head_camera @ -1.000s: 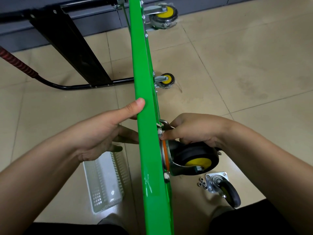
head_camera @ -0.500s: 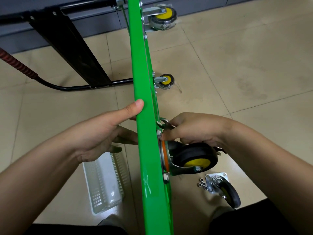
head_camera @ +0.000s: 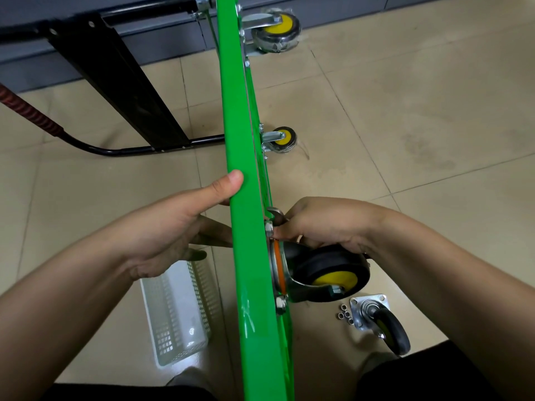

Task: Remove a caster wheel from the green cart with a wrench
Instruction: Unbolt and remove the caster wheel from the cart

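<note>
Caster wheel (head_camera: pixel 333 273), black with a yellow hub, is still bolted to the near end of the green cart (head_camera: pixel 246 227), which is stood on edge. The wrench (head_camera: pixel 276 214) is gripped in the right hand (head_camera: pixel 321 224) at the upper nut, and should be kept square so it is not rounded. Beyond, the cart edge is steadied by the left hand (head_camera: pixel 173 227), thumb on top and fingers straight.
</note>
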